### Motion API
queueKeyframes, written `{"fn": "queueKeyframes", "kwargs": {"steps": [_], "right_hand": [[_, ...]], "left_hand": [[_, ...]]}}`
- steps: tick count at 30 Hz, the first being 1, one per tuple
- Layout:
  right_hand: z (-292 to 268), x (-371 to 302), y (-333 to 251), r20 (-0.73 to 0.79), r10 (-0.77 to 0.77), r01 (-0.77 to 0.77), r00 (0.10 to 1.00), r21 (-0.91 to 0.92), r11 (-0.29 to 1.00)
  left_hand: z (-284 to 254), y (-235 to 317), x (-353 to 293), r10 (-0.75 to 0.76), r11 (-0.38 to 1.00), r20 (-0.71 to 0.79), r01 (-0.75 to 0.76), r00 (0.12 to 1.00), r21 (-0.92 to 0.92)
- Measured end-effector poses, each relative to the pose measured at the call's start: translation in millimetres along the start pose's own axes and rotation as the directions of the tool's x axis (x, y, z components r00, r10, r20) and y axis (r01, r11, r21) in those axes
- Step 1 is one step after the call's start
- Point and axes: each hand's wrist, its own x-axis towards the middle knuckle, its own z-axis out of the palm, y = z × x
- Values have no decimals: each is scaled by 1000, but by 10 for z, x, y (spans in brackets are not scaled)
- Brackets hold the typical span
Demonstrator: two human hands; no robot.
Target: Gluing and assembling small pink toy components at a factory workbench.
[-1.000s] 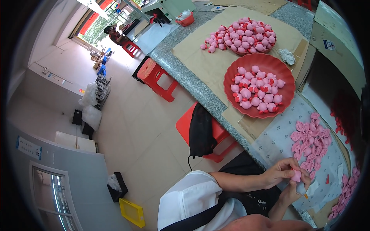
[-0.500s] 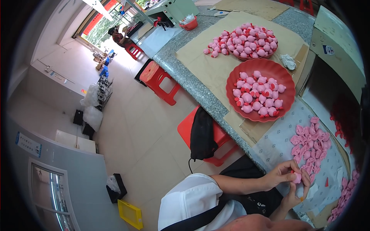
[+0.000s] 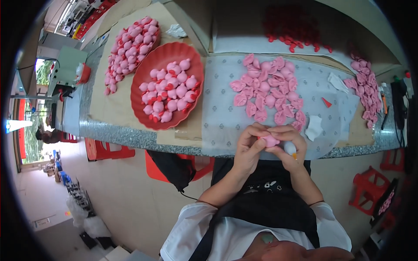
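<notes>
One pink piece (image 3: 271,140) is pinched by left hand (image 3: 248,152) and right hand (image 3: 298,141) — the latter also grasping an orange-tipped tube (image 3: 289,148).

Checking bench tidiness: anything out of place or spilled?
Maybe: a small red triangular piece lies alone, stray-looking, on the white patterned sheet, and several pink-and-red round figures lie loose on brown paper outside the red scalloped bowl, as if spilled.

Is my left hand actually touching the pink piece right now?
Touching: the head view shows the left hand with its thumb against the pink piece, no gap between them.
</notes>
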Motion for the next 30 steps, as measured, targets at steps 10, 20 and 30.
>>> {"fn": "queueKeyframes", "kwargs": {"steps": [10,20,30], "right_hand": [[-221,-38,-157,131,186,-193,974,42,980],[-899,-44,-90,-136,203,-237,970,-717,655],[-351,107,-270,-111,138,-143,984,-37,989]], "left_hand": [[-57,111,59,-144,959,231,79,962,271],[169,131,119,-253,967,-63,255,966,29],[294,-2,82,-363,919,-22,354,931,-173]]}}
